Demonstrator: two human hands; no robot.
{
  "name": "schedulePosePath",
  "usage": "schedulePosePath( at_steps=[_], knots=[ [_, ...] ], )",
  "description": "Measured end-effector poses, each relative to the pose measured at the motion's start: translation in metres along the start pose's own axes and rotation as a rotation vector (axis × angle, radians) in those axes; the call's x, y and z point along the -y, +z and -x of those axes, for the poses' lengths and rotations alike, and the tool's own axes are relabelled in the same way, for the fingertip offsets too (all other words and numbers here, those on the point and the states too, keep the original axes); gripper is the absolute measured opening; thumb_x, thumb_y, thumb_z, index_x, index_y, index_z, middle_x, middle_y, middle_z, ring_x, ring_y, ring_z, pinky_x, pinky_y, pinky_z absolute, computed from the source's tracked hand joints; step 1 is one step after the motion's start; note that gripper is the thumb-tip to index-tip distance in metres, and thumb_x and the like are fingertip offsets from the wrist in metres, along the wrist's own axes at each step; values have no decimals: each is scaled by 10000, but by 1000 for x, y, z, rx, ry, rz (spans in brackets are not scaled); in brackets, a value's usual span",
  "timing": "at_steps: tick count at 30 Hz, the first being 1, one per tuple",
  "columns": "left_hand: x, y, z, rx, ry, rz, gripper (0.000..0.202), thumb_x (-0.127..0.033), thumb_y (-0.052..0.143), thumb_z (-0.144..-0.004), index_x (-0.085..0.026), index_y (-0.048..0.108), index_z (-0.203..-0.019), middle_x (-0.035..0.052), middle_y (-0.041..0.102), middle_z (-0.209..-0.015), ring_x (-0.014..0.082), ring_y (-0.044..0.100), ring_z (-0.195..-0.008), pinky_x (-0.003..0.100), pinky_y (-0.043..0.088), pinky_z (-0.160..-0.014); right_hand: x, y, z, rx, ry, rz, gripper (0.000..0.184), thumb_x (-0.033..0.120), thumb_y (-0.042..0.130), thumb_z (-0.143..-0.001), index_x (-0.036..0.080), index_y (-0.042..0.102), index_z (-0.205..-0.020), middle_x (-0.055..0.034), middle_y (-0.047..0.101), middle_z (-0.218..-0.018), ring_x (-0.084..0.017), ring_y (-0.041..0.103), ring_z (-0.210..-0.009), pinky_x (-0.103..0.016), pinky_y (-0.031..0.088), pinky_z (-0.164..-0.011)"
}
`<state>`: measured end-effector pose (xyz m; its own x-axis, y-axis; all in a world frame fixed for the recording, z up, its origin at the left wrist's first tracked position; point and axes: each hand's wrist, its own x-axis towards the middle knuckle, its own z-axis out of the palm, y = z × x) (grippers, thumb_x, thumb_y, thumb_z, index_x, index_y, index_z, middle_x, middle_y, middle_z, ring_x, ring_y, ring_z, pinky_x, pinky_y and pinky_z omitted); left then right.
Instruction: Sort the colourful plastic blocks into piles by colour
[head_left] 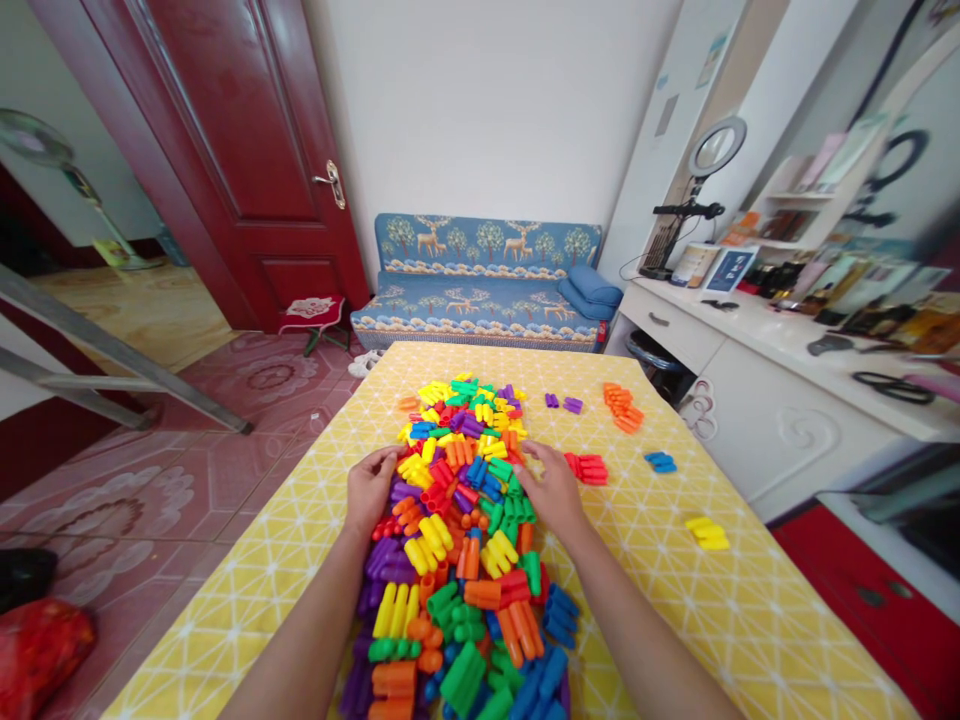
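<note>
Toy pieces point(468, 558) in many colors lay in a long, messy pile down the middle of the desk point(750, 610). Both the desk and the pile ran off the bottom of the view, so their near ends were cut off. Past the desk stood a dark red door point(225, 120), its top cut off too. On the right, a white dresser point(690, 340) had lots of little things on it, too blurry to make out. A blue sofa point(487, 295) sat by the wall, its lower part hidden behind the desk.

The left hand point(371, 490) was at the left side of the pile and the right hand point(551, 490) at the right side, by some green pieces point(517, 505). Both hands had bent fingers, but I could not tell if they held anything, as the tips got lost among the toys. Off to the right lay orange pieces point(621, 408), then smaller bunches of red pieces point(589, 467), yellow pieces point(706, 533) and blue pieces point(661, 462), and two little purple pieces point(573, 405).
</note>
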<state>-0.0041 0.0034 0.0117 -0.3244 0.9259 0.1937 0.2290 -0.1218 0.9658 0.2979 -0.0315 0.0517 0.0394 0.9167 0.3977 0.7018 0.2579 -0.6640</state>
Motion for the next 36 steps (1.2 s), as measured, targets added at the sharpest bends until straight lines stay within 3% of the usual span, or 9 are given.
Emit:
schedulePosePath(
  at_steps=[3,8,14,19,22,27,30,36],
  knots=[
    [1,0,0,4,1,0,357,-435,600,-763,-145,751,-909,101,750,-1021,260,668,-1027,396,482,-990,15,18,-22,95,43,111,355,265,607,-815,178,652,-1156,-97,661,-1165,-256,568,-1125,-379,419,-993],
    [2,-1,-2,25,27,-17,365,-449,596,-767,-152,751,-910,96,750,-1023,259,666,-1030,393,478,-996,26,39,-35,106,124,147,293,215,650,-760,182,686,-1049,-108,655,-1071,-254,620,-981,-347,467,-844],
    [4,-1,-2,25,32,-24,356,-449,597,-765,-161,754,-905,94,749,-1031,263,664,-1034,394,486,-983,30,39,-31,51,135,64,158,259,679,-720,211,640,-865,-27,653,-909,-186,622,-825,-284,468,-748],
    [5,0,-2,23,27,-4,361,-442,594,-776,-149,749,-917,104,746,-1033,257,667,-1027,389,486,-981,10,6,-7,-166,156,-223,232,403,635,-749,203,573,-848,-12,641,-801,-167,603,-713,-276,483,-673],
    [6,0,-2,20,31,-4,360,-440,589,-782,-149,748,-919,104,746,-1033,253,666,-1028,387,480,-988,-23,-24,13,-220,168,-180,257,444,616,-738,204,585,-823,-26,655,-799,-183,604,-715,-312,489,-698],
    [6,0,-2,22,33,-18,362,-445,591,-782,-151,749,-923,103,745,-1047,253,664,-1038,391,476,-997,-80,-79,53,-171,117,119,314,407,544,-790,204,638,-1011,-54,676,-918,-197,614,-755,-351,499,-745],
    [6,0,-2,28,35,-14,372,-455,597,-777,-150,748,-925,106,747,-1039,258,667,-1034,397,477,-997,-97,-103,76,-76,59,251,261,366,510,-818,218,660,-972,-54,666,-945,-208,619,-807,-362,500,-780],
    [-1,0,0,15,25,-25,369,-461,600,-765,-154,754,-903,103,749,-1029,262,666,-1031,397,481,-991,-99,-111,98,-58,59,324,193,413,561,-799,230,624,-800,-68,614,-1162,-226,626,-932,-368,503,-805]
  ],
)
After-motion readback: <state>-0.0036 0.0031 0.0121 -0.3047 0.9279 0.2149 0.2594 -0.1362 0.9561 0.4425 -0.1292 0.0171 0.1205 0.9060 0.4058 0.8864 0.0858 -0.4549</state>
